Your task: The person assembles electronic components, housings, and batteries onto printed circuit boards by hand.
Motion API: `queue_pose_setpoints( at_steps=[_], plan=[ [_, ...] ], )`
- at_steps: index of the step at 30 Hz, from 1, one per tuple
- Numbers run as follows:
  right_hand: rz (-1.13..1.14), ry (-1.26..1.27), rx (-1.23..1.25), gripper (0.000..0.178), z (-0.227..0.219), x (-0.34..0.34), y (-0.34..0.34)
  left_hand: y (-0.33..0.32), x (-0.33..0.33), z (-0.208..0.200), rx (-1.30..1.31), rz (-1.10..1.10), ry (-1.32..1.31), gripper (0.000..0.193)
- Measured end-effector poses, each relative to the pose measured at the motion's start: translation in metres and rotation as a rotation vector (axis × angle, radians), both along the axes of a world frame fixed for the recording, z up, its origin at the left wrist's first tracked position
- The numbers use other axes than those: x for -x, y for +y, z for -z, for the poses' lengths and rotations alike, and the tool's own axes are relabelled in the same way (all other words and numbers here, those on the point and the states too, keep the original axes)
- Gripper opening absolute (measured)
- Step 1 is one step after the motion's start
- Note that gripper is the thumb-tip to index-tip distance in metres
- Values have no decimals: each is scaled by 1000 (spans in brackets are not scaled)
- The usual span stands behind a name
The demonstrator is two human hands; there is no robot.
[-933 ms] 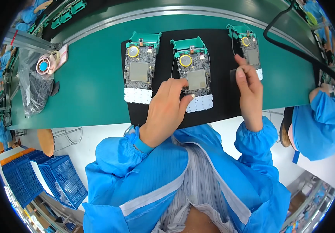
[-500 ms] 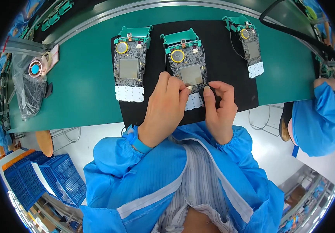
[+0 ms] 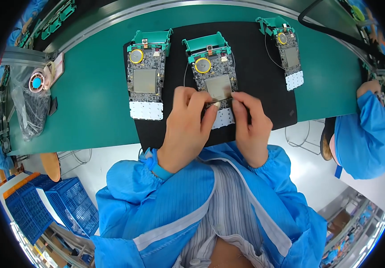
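In front of me lies the middle circuit board (image 3: 202, 77), with a round yellow-rimmed cell, a square metal shield and a white lower section. A green plastic holder (image 3: 206, 43) sits at its far end. My left hand (image 3: 187, 118) pinches one end of a thin dark strip (image 3: 223, 100) just over the board, below the shield. The strip's other end is between the thumb and forefinger of my right hand (image 3: 251, 127). My fingers cover part of the board, and the strip's exact kind is too small to tell. Another circuit board (image 3: 146, 96) lies to the left.
A third circuit board (image 3: 292, 58) with a green holder lies at the right of the black mat (image 3: 264, 58). Tape rolls (image 3: 37, 83) and a clear plastic bag (image 3: 28, 114) are at the left. A co-worker's blue sleeve (image 3: 365, 138) reaches the table's right edge.
My right hand's thumb and forefinger have closed, and a dark strip now shows between both hands. The left board has shifted slightly left and nearer, and the middle board has moved a little.
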State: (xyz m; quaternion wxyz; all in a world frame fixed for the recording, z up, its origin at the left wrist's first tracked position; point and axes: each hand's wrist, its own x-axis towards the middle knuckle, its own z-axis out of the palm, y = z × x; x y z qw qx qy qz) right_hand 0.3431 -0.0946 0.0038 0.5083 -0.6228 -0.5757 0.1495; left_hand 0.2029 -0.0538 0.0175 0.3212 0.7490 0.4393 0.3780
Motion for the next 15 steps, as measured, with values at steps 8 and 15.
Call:
queue_pose_setpoints(
  at_steps=[8,15],
  plan=[
    [-105,-267,150,37,-51,0,-32,-6,23,-46,-45,254,-138,39],
    [-212,-176,227,25,-83,-26,-33,31,28,-56,-261,340,203,60]
  ],
)
